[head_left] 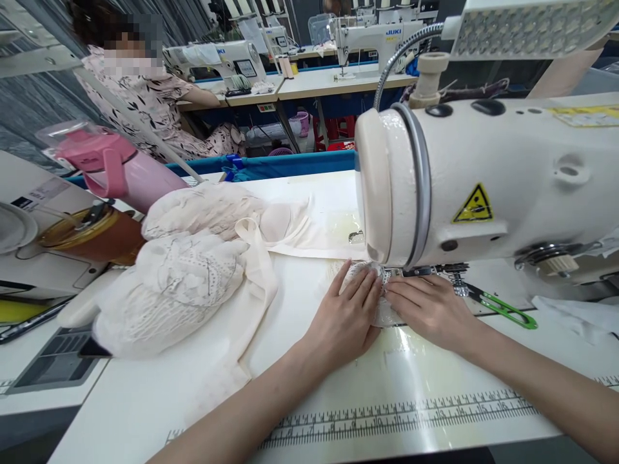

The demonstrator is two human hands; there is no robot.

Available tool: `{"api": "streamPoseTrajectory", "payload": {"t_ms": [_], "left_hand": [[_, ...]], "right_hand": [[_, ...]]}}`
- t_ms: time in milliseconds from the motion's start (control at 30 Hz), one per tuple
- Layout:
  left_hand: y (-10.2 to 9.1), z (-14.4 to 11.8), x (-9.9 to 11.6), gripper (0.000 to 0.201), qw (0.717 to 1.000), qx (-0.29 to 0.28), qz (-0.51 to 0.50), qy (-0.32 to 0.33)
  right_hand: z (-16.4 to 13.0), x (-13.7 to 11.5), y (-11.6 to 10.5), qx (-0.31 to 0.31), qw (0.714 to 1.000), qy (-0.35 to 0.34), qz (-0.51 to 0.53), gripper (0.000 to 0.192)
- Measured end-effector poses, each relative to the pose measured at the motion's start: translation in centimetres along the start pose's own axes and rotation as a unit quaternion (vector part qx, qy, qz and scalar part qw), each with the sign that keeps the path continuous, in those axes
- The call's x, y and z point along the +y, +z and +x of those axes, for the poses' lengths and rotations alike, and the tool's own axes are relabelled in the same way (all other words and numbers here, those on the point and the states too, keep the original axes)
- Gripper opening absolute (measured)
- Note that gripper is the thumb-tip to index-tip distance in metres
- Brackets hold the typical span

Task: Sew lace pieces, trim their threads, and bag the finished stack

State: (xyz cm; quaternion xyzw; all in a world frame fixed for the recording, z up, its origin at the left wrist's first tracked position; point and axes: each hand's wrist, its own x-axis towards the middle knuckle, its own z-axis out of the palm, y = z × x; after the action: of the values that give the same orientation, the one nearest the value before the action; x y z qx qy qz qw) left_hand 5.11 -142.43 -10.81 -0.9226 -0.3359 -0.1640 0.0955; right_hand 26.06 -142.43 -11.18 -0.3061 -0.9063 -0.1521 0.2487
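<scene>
Machinery is dominating the right side: a white sewing machine [483, 187] is sitting on the pale table [338, 399], its head hanging over the work. Left of it, a heap of cream lace garments [178, 283] is lying beside a pink bottle [120, 171]. Both hands are pressing flat on a small lace piece [382, 290] (right at the needle foot): the left hand [348, 316] and right hand [425, 306] are meeting fingertip to fingertip, fingers extended and close together. Green-handled snips [503, 308] are resting just beyond the right hand.
</scene>
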Motion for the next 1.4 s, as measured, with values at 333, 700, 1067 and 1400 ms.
{"api": "streamPoseTrajectory", "payload": {"t_ms": [333,700,1067,1400], "left_hand": [[-0.2,0.3,0.6,0.048,1.0,0.006,0.014,-0.023],[-0.1,0.4,0.8,0.046,0.999,0.007,0.014,-0.029],[-0.1,0.6,0.8,0.045,0.999,0.01,0.011,-0.041],[0.1,0.9,0.4,0.043,0.999,0.002,0.018,-0.046]], "right_hand": [[-0.6,0.3,0.0,-0.017,0.999,0.022,-0.018,0.019],[-0.3,0.9,-0.8,-0.031,0.996,0.028,-0.077,0.023],[-0.4,0.8,-0.9,-0.026,0.991,0.071,-0.111,0.026],[-0.6,0.9,-0.8,-0.042,0.975,0.065,-0.206,0.023]]}}
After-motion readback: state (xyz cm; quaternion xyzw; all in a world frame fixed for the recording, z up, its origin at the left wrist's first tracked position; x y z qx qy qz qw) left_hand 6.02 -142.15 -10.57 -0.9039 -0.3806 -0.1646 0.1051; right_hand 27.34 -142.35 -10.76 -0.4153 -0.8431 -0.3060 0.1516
